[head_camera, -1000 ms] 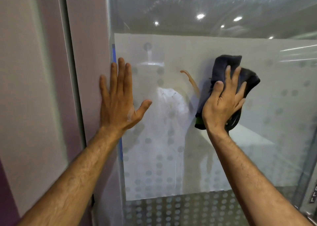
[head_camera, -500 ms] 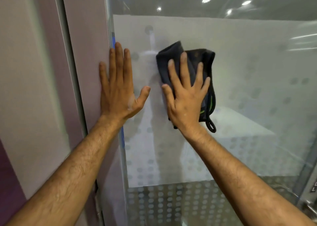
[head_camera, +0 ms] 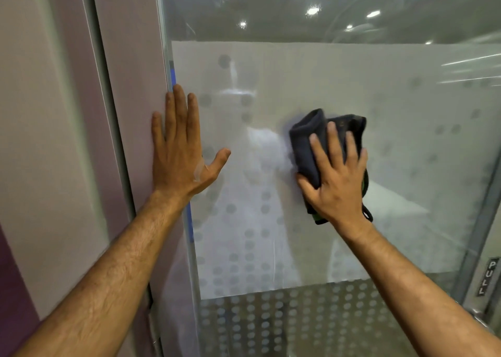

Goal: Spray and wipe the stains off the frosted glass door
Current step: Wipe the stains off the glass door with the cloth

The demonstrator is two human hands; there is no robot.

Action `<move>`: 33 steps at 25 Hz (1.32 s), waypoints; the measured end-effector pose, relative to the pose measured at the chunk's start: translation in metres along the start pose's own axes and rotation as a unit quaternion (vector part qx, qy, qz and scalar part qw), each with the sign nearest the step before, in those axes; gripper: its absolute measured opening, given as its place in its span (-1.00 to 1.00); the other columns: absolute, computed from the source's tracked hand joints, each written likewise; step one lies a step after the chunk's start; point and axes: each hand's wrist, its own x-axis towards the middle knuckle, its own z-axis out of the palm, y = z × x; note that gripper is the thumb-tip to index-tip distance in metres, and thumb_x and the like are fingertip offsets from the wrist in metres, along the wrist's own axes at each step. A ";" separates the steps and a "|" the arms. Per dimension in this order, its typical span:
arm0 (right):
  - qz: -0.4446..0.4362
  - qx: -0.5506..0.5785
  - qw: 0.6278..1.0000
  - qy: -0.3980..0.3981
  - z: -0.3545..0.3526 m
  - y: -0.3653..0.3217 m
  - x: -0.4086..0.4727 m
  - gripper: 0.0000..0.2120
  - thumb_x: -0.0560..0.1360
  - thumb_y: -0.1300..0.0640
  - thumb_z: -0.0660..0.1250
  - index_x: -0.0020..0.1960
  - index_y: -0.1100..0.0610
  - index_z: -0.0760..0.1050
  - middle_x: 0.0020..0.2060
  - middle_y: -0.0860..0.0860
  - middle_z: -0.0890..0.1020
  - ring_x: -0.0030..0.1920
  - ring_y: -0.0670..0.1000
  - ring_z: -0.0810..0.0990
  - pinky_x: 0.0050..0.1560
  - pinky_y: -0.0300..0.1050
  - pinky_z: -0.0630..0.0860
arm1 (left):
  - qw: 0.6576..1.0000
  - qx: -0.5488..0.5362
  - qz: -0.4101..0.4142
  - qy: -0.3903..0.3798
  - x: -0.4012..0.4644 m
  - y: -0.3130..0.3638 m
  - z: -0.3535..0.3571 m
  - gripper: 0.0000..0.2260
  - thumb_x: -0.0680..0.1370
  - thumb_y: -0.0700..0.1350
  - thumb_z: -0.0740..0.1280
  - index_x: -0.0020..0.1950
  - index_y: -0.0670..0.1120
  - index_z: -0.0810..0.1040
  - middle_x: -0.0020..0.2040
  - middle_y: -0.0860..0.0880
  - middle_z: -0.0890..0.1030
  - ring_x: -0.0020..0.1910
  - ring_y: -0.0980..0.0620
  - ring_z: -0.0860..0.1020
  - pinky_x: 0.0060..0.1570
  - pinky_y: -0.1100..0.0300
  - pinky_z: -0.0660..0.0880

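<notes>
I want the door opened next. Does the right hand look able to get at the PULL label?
Probably yes. The right hand presses the dark cloth on the frosted glass; nothing lies between it and the PULL label, low to its right.

Dark folded cloth (head_camera: 314, 139) flat against dotted frosted door (head_camera: 393, 166)

Sign: a small dark plate (head_camera: 487, 276) bore the only readable word, "PULL".
Lettering: pale capitals were stacked one below another down the narrow plate. The top letters were clear and the lowest were blurred.
Place: the plate stood on the metal stile (head_camera: 481, 221) at the right edge of the frosted glass door (head_camera: 406, 166), low in the head view.
Brand or number: none could be read.
</notes>
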 end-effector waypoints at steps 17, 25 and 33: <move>0.002 0.082 0.996 0.018 0.009 -0.090 0.024 -0.40 0.65 -0.21 0.17 0.62 -0.02 0.22 0.63 0.12 0.21 0.59 0.42 0.09 0.51 0.46 0.09 | 0.999 0.024 0.003 0.030 -0.001 0.000 0.008 -0.05 0.57 0.40 0.21 0.73 -0.13 -0.06 0.72 -0.28 0.00 0.71 -0.26 -0.01 0.63 -0.24 -0.10; -0.244 0.087 0.965 -0.033 0.044 -0.069 -0.119 -0.39 0.59 -0.14 0.30 0.60 -0.08 0.27 0.63 0.03 0.23 0.60 0.38 0.15 0.54 0.42 0.09 | 1.000 0.009 -0.007 0.008 -0.002 -0.003 0.007 -0.03 0.54 0.37 0.24 0.74 -0.06 -0.14 0.73 -0.22 -0.08 0.72 -0.20 -0.08 0.62 -0.19 -0.16; -0.241 0.087 0.966 -0.037 0.038 -0.034 -0.084 -0.36 0.58 -0.17 0.30 0.61 -0.13 0.22 0.65 0.00 0.19 0.61 0.30 0.16 0.53 0.43 0.12 | 1.000 0.012 -0.008 -0.001 -0.002 -0.003 0.008 -0.05 0.56 0.42 0.13 0.75 -0.06 -0.16 0.74 -0.12 -0.21 0.73 -0.11 -0.20 0.64 -0.17 -0.18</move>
